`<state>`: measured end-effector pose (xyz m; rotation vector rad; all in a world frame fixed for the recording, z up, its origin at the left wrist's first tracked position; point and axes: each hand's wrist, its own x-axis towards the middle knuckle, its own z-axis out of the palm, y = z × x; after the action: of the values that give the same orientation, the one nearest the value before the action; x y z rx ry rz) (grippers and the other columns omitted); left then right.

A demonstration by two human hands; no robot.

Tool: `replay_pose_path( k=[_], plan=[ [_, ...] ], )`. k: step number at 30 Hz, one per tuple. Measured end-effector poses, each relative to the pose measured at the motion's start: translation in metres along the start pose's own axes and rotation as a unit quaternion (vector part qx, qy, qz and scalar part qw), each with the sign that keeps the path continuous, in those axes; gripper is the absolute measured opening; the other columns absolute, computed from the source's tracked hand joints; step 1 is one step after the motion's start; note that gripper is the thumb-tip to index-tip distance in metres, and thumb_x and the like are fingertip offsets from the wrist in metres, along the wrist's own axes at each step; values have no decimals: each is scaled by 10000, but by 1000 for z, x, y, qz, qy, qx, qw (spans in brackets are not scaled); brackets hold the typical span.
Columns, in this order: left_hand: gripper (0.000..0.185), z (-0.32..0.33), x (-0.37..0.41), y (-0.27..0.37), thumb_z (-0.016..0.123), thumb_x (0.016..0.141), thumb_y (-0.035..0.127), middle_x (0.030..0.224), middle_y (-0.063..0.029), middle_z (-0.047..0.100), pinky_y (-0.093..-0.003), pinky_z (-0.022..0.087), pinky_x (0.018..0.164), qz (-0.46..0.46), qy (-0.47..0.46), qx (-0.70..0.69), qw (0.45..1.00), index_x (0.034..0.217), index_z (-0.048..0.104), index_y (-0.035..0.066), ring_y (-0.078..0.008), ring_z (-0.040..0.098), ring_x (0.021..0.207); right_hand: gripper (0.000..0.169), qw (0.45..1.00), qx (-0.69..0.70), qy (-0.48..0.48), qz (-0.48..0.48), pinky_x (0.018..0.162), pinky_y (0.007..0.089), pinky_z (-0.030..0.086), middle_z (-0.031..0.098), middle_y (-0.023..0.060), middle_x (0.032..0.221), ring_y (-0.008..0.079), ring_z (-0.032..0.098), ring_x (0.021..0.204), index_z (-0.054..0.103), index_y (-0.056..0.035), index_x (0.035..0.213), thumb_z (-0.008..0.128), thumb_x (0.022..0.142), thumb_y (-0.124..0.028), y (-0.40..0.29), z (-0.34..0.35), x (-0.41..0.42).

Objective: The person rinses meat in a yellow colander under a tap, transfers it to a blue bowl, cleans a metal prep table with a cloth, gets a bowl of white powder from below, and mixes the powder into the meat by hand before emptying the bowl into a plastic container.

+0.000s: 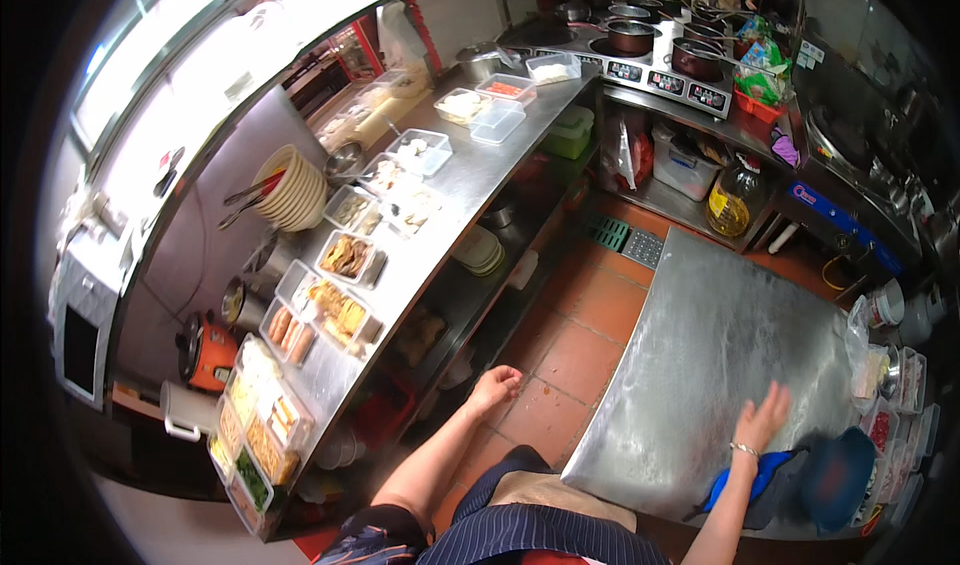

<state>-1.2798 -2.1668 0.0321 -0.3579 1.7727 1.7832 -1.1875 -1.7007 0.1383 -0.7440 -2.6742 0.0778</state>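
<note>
My left hand [495, 390] hangs over the tiled floor between two counters, its fingers loosely curled with nothing seen in them. Over the steel worktop [720, 340] on the right, my right hand [763, 420] is spread and slightly blurred, with a bracelet at its wrist. No object shows in it. Beneath that wrist lies a blue and dark cloth item [724, 482], partly hidden by the forearm. A dark blue plastic basin or lid [838, 479] rests beside it near the corner.
Along the left steel counter [450, 190] stand several clear food tubs, including one of sausages [291, 334]. Stacked bowls [292, 190] and an orange rice cooker [204, 351] are behind. Ingredient tubs [909, 381] line the worktop's right edge. Induction hobs [664, 81] with pots are ahead.
</note>
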Motion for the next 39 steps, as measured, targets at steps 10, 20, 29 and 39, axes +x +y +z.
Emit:
replay_pose_path(
  k=[10,20,29,39],
  plan=[
    [144,-88,364,34,540,794,170,804,-153,640,-368,479,694,140,177,273,935,814,629,59,-304,623,776,679,982,13,-175,-75,1064,530,104,254,177,1411,360,187,1321,286,-48,1356,575,781,-264,-188,154,96],
    [486,-232,626,6,412,885,508,487,-47,508,-321,333,301,38,170,-161,972,594,514,133,-170,477,376,626,981,-62,-142,-114,1042,547,133,295,214,1376,403,235,1290,339,30,1300,421,822,-366,-192,183,107],
    [322,-235,668,2,534,865,430,655,-27,568,-241,415,378,67,171,-527,830,751,560,130,-143,545,531,701,984,-35,-143,-105,1010,541,201,351,266,1325,445,298,1235,375,33,1295,340,888,-537,-213,178,120],
    [170,-181,630,50,507,893,210,793,-83,586,-286,537,659,112,340,-363,860,921,569,54,-163,586,679,699,985,-38,-144,-89,1019,545,193,344,272,1331,446,305,1232,381,43,1288,352,888,-528,-217,175,119]
  ],
)
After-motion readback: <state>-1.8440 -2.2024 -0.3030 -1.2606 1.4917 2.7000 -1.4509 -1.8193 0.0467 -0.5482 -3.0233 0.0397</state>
